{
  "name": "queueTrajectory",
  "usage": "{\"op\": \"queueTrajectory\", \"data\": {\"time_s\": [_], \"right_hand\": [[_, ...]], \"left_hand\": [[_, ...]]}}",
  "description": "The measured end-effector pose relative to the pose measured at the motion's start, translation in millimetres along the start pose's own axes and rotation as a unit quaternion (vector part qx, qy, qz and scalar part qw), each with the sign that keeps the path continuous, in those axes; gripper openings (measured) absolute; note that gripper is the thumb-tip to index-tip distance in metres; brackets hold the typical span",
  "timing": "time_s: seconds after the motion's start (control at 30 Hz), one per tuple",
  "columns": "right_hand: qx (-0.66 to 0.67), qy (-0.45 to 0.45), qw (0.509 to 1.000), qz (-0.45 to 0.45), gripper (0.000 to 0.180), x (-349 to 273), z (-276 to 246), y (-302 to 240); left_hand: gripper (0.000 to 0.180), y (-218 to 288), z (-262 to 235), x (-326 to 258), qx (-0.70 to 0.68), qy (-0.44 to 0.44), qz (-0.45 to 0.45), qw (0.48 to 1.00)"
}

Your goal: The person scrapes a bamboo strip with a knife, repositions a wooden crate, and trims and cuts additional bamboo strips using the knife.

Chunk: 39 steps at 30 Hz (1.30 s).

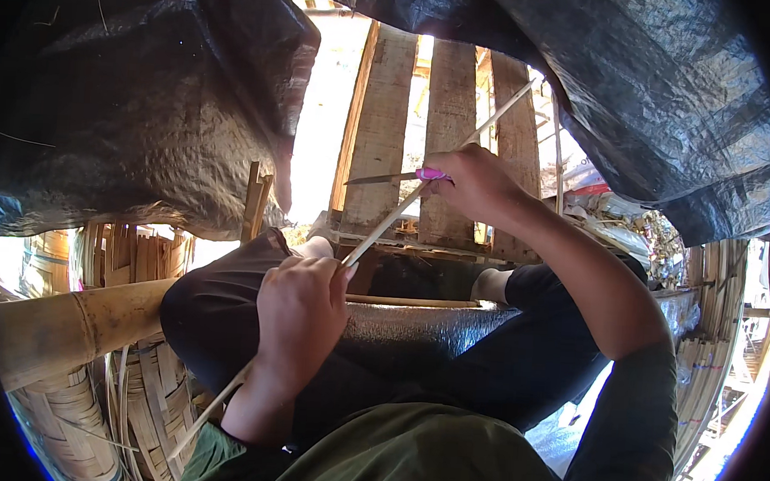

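Note:
A long, thin, pale bamboo strip (386, 225) runs slantwise across my lap, from beside my left forearm up to the far right. My left hand (301, 313) is closed around its lower part. Farther along, my right hand (484, 186) grips a small knife (379, 180) by its pink handle, the blade pointing left. The knife crosses the strip close to my right fingers. Whether the blade's edge touches the strip, I cannot tell. The strip also passes by my right hand; how firmly those fingers hold it is hidden.
Wooden planks (382, 127) with gaps stand ahead, beyond my feet. Dark plastic sheeting (149, 97) hangs on the left, with more at the upper right. A thick bamboo pole (85, 322) lies left of my knee above woven bamboo (62, 415). Bundled strips (712, 345) stand at right.

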State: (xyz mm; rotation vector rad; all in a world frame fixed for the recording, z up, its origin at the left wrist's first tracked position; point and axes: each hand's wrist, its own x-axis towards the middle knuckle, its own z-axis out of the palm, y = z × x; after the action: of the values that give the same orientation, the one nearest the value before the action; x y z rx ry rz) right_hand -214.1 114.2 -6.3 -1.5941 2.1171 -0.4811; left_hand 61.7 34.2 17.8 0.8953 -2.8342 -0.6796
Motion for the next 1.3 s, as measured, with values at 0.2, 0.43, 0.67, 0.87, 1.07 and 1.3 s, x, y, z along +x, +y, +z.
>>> {"op": "queueTrajectory", "data": {"time_s": [0.2, 0.43, 0.67, 0.87, 1.07, 1.3], "right_hand": [[0.061, 0.006, 0.998, -0.016, 0.015, 4, 8, 3], [-0.053, 0.025, 0.998, -0.037, 0.012, 0, 2, 3], [-0.100, 0.021, 0.993, -0.055, 0.014, 10, -4, 5], [-0.124, -0.023, 0.987, -0.097, 0.016, 13, -15, 14], [-0.142, -0.028, 0.983, -0.115, 0.018, 11, -19, 14], [-0.102, -0.005, 0.991, -0.085, 0.016, 14, -11, 32]], "left_hand": [[0.023, -1, -4, 6, -0.014, -0.151, -0.134, 0.979], [0.056, -7, -30, -21, -0.010, -0.099, 0.094, 0.991], [0.044, 10, -70, -18, -0.049, -0.189, 0.006, 0.981], [0.025, 14, -44, -7, -0.046, -0.186, -0.027, 0.981], [0.034, 5, -32, 23, 0.021, -0.315, 0.028, 0.948], [0.030, 0, 30, 37, -0.218, -0.365, -0.134, 0.895]]}}
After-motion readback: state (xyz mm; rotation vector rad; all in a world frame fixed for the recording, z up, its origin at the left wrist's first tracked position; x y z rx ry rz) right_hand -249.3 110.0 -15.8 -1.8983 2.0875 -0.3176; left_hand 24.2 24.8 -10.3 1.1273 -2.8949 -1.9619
